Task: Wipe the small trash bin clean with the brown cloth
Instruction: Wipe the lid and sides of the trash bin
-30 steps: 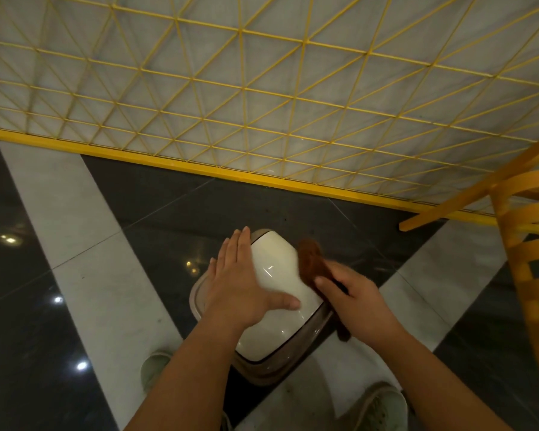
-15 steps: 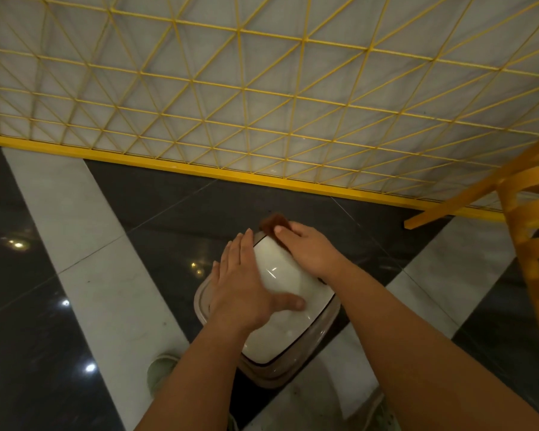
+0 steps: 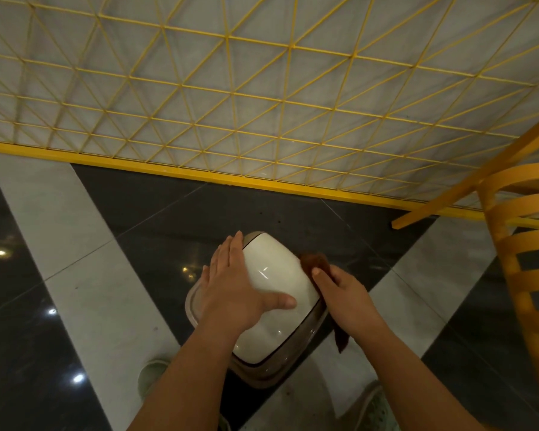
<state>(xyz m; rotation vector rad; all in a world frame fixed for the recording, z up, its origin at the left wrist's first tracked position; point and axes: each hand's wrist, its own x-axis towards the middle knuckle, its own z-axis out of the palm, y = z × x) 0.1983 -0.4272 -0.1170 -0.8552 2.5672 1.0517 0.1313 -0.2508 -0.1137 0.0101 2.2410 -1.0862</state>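
Observation:
A small trash bin [image 3: 274, 281] with a glossy cream lid and a brownish body stands on the floor right below me. My left hand [image 3: 234, 290] lies flat on the lid's left side, fingers straight and thumb stretched across the top. My right hand [image 3: 346, 293] grips the brown cloth [image 3: 316, 262] against the bin's right edge. One end of the cloth sticks out above my fingers and a tail hangs below my wrist. The bin's right side is hidden by hand and cloth.
A wall with a yellow wire grid [image 3: 262, 104] and yellow baseboard runs behind the bin. A yellow slatted chair [image 3: 526, 275] stands at the right. The floor has dark glossy tiles and pale stripes [image 3: 75, 269]. My shoes [image 3: 150, 377] are beside the bin's base.
My right hand has swept the cloth from the lid's far top corner back down to the bin's right edge. My left hand stayed pressed on the lid.

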